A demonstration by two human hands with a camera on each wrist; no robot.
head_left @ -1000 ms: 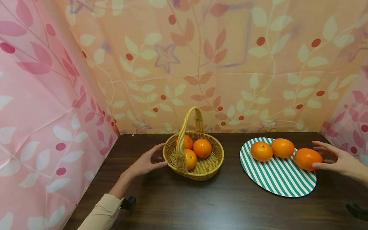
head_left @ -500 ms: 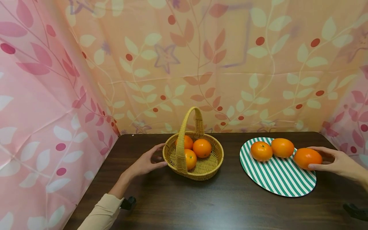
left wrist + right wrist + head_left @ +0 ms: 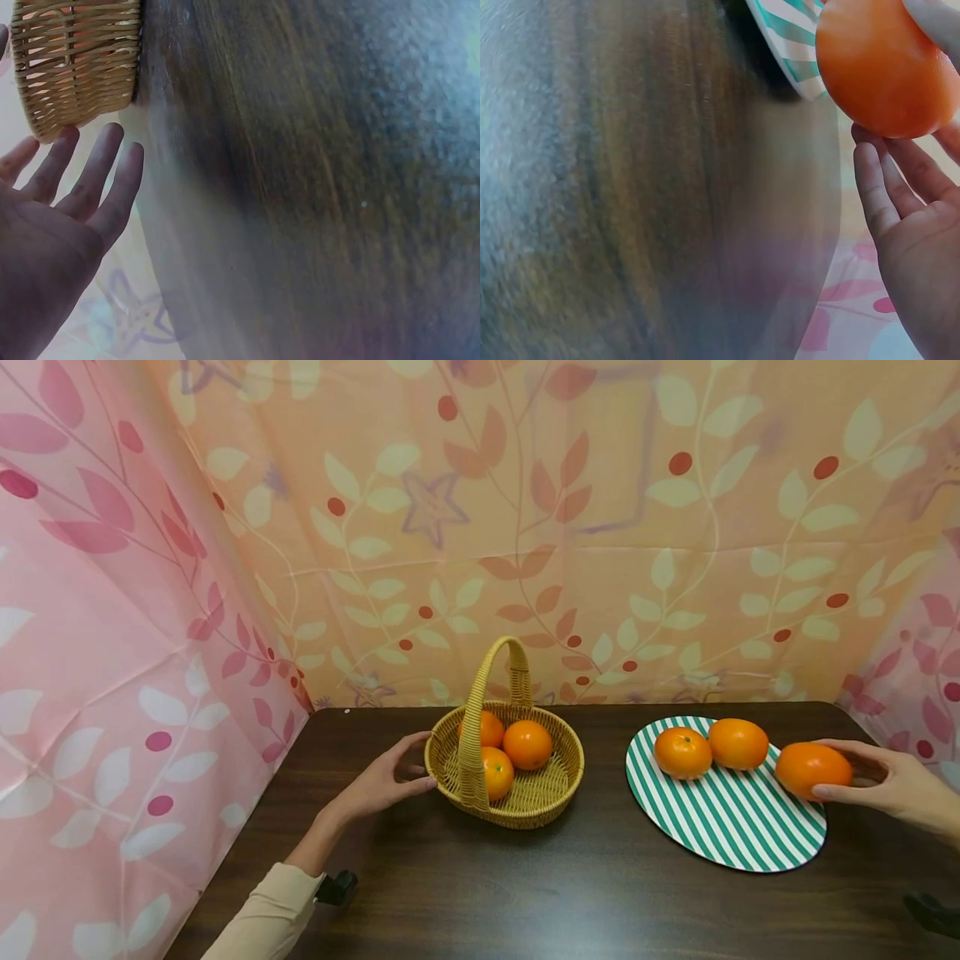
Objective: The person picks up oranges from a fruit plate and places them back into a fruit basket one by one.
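Orange fruit (image 3: 813, 770) is pinched in our right hand (image 3: 896, 782), right of the wicker basket (image 3: 542, 793) our spread left hand (image 3: 382, 783) touches.

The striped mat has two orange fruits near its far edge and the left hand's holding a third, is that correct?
Wrong hand: the head view shows the right hand holding the third fruit. The striped mat does have two orange fruits near its far edge.

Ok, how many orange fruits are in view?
6: three fruits in the basket, two fruits on the striped mat, one fruit held by the right hand. None seems fully hidden.
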